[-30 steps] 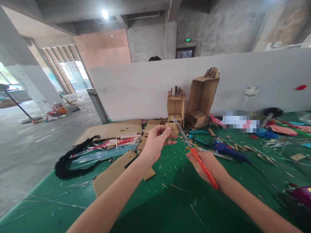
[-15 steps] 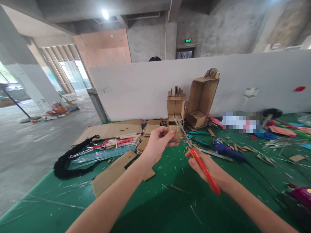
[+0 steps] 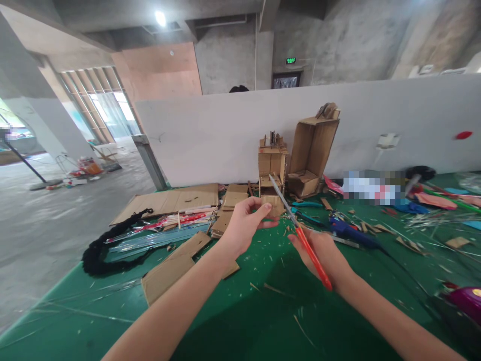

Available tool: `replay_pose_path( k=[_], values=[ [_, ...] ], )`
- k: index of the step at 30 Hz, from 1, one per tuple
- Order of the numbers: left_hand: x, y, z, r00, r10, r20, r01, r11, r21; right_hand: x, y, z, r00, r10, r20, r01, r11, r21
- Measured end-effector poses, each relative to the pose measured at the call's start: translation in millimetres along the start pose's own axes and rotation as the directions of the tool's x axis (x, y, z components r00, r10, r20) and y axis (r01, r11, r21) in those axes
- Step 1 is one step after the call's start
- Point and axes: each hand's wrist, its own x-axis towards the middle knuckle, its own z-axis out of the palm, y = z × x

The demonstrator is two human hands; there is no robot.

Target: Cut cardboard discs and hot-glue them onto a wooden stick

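My left hand (image 3: 246, 220) pinches a small cardboard piece (image 3: 273, 206) between thumb and fingers. In my right hand (image 3: 319, 250) are red-handled scissors (image 3: 310, 253), their blades pointing up and left, close by the piece's right edge. The blades look closed together; whether they touch the cardboard I cannot tell. Just behind the piece stands a small cardboard box structure (image 3: 272, 163) with upright bits on top. A taller open cardboard box (image 3: 313, 153) leans beside it, against the white partition.
Cardboard sheets (image 3: 176, 258) and a black fuzzy strand (image 3: 95, 253) lie to the left. Teal-handled pliers (image 3: 308, 216) and a blue glue gun (image 3: 349, 233) lie on the right. Scraps are scattered over the green table (image 3: 240, 321). A white partition (image 3: 203, 145) runs behind.
The scissor blades have come together from slightly apart, and the red handles have closed and shifted a little up and left. My left hand stays nearly still with the cardboard piece.
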Motion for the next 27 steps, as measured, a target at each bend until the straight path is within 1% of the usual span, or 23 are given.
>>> replay_pose_path(
  k=[2, 4, 9, 12, 14, 18, 21, 23, 25, 27],
  values=[
    [0, -1, 1.2, 1.0, -0.011, -0.002, 0.011, 1.0, -0.003, -1, 0, -1, 0.999, 0.0, -0.034, 0.001, 0.999, 0.039],
    [-1, -1, 2.1, 1.0, -0.025, -0.011, 0.025, 1.0, -0.01, -2, 2, -2, 0.999, -0.011, -0.033, 0.012, 0.999, 0.046],
    [1, 9, 0.5, 1.0, -0.021, -0.014, 0.02, 0.997, -0.072, -3, 14, 1, 0.996, -0.082, 0.038, 0.077, 0.991, 0.114],
    [3, 13, -1.0, 0.999, 0.0, -0.04, -0.002, 0.999, -0.043, -2, 17, 4, 0.994, -0.088, 0.062, 0.078, 0.985, 0.156],
    [3, 13, -1.3, 0.998, 0.017, -0.067, -0.02, 0.999, -0.037, -2, 16, 5, 0.993, -0.085, 0.087, 0.068, 0.98, 0.186],
    [2, 9, -0.4, 0.993, 0.048, -0.104, -0.054, 0.997, -0.059, -4, 9, 5, 0.993, -0.057, 0.103, 0.032, 0.974, 0.225],
    [2, 4, 0.9, 0.987, 0.063, -0.147, -0.067, 0.997, -0.023, -4, 5, 4, 0.993, -0.042, 0.106, 0.015, 0.968, 0.249],
    [1, 2, 1.9, 0.989, 0.06, -0.138, -0.065, 0.997, -0.032, -4, 4, 4, 0.995, -0.032, 0.099, 0.004, 0.963, 0.27],
    [1, 1, 2.7, 0.994, 0.051, -0.098, -0.057, 0.997, -0.056, -4, 4, 4, 0.995, -0.021, 0.099, -0.007, 0.96, 0.28],
    [1, 2, 2.8, 0.996, 0.052, -0.066, -0.055, 0.997, -0.045, -4, 6, 5, 0.994, -0.017, 0.105, -0.012, 0.963, 0.268]
  ],
)
